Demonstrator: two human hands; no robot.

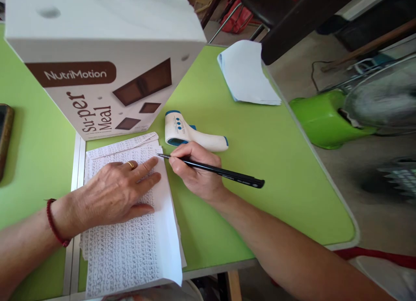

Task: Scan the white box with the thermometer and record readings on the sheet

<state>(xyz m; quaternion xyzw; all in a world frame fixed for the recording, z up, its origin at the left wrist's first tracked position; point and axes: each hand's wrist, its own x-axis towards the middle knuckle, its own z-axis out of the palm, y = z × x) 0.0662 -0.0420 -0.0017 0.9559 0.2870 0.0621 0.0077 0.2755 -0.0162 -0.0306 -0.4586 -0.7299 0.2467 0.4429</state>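
Note:
My left hand (120,190) lies flat with its fingers spread over a sheet of paper (126,257) filled with rows of small handwriting. A ring and a red cord bracelet (53,223) are on that hand and wrist. In my right hand (198,171) is a black pen (227,173), gripped near its writing end. The pen's tip is at the paper's upper right edge, close to my left index fingertip; whether it touches, I cannot tell. The sheet's top is folded over, and more paper lies beneath. Just beyond my right hand sits a white and blue infrared thermometer (195,134).
A tall white NutriMotion box (94,97) stands behind the paper. Folded white sheets (245,71) lie near the far edge of the green table (276,153). A phone (4,136) is at far left. On the floor stand a green bucket (320,119) and a fan (383,93).

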